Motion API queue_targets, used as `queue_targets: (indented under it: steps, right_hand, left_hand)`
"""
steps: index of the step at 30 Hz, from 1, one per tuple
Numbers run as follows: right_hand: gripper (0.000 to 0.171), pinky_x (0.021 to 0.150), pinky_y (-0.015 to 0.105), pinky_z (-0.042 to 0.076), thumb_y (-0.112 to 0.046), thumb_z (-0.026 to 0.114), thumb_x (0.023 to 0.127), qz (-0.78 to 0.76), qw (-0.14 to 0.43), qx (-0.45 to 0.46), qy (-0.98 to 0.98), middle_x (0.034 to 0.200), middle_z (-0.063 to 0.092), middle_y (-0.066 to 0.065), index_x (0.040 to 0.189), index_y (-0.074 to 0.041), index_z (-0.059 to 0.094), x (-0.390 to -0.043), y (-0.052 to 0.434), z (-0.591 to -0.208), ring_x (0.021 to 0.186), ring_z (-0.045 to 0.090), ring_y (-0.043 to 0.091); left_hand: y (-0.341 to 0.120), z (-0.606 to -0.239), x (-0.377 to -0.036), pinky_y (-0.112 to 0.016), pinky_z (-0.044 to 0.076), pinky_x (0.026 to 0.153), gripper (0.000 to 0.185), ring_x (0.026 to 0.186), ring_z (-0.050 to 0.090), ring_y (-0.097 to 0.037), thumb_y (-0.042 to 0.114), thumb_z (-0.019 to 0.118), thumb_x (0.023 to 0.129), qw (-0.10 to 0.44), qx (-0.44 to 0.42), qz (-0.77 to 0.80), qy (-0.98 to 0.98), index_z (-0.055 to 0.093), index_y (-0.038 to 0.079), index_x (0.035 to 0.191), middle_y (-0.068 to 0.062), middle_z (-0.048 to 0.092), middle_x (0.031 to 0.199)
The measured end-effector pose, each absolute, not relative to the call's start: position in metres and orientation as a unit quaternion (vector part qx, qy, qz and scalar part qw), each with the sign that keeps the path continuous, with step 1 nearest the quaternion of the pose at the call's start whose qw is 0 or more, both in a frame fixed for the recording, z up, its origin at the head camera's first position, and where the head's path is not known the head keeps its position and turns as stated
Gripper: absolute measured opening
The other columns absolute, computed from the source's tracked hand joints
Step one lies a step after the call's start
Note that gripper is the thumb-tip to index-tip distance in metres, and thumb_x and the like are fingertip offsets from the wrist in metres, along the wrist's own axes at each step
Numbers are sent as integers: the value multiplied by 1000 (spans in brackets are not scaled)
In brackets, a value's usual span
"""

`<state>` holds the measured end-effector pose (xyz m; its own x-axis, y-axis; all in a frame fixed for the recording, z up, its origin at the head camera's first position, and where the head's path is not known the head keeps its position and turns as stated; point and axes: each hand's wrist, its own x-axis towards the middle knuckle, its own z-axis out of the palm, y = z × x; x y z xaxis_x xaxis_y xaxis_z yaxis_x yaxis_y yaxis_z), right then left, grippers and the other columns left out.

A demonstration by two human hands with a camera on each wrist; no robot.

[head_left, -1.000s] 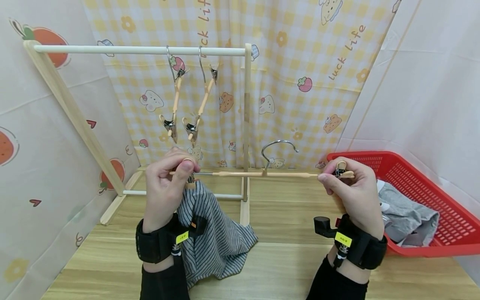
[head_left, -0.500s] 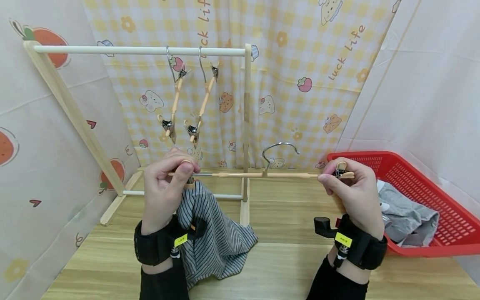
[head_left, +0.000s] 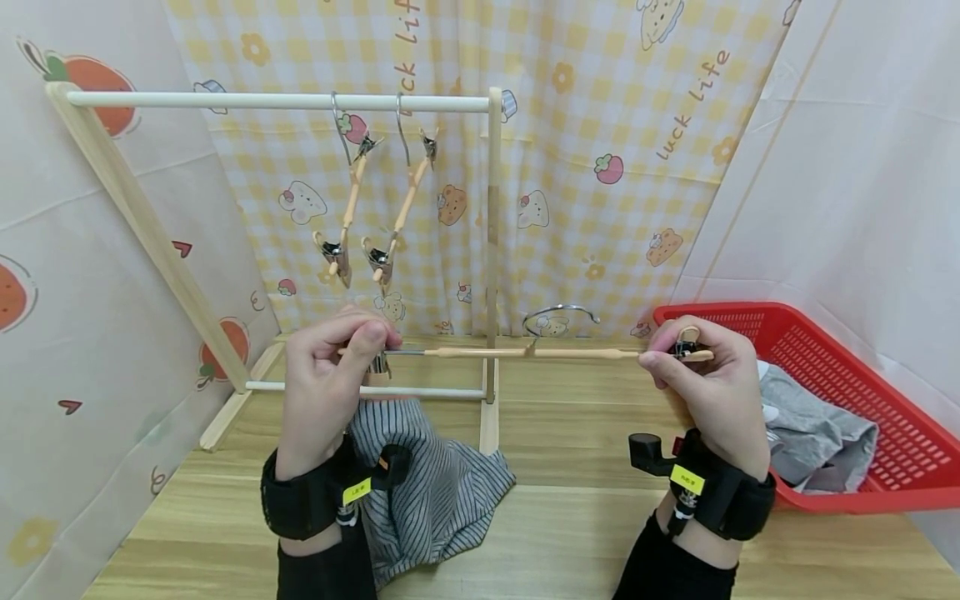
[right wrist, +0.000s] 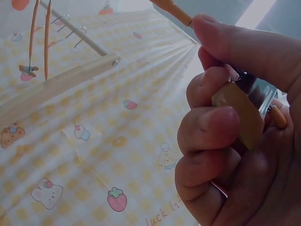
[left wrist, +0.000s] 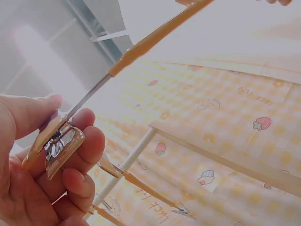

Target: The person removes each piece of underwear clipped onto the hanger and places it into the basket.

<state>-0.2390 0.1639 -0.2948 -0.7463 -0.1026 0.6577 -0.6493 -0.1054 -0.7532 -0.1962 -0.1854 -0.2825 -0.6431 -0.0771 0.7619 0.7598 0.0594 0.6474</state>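
Note:
A tan clip hanger point(head_left: 577, 354) with a silver hook is held level between both hands in the head view. My left hand point(head_left: 326, 371) grips its left end; in the left wrist view, fingers and thumb close around the metal-and-tan clip point(left wrist: 61, 148). At the other end my right hand point(head_left: 708, 375) pinches the bar, its curled fingers around the right clip point(right wrist: 240, 110). A dark-striped grey cloth garment point(head_left: 442, 492) lies crumpled on the table below the left hand, apart from the clip. The left wrist strap hides part of it.
A wooden rack point(head_left: 491, 250) with a white rail point(head_left: 225, 101) stands behind, two clip hangers point(head_left: 408, 200) hooked on it. At the right, a red basket point(head_left: 907, 433) holds a grey garment point(head_left: 813, 433). A patterned curtain point(head_left: 585, 225) closes off the back of the table.
The striped garment has come away from the left clip and sunk down onto the table. The hanger's hook has tipped backward. Both hands keep nearly the same places.

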Motion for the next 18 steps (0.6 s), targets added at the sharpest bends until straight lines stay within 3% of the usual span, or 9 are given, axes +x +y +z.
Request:
queue_targets:
  steps: [11,18]
  right_hand:
    - [13,43,24,38,17,66,83,680,201,287,-644,67,56,7,79,6,62,-240,163,-295,54,49,18]
    - [13,46,25,38,18,65,83,683,196,277,-647,64,53,7,80,6,61,-239,161,-295,55,48,20]
  left_hand:
    - [-186,-282,-196,-28,34,69,22,72,44,-20,5,62,97,316,-240,-642,-656,69,-9,81,-11,63,79]
    - [-189,-283,-196,-26,43,69,21,78,52,-20,10,61,99,291,-242,-639,-670,69,-4,86,-10,65,84]
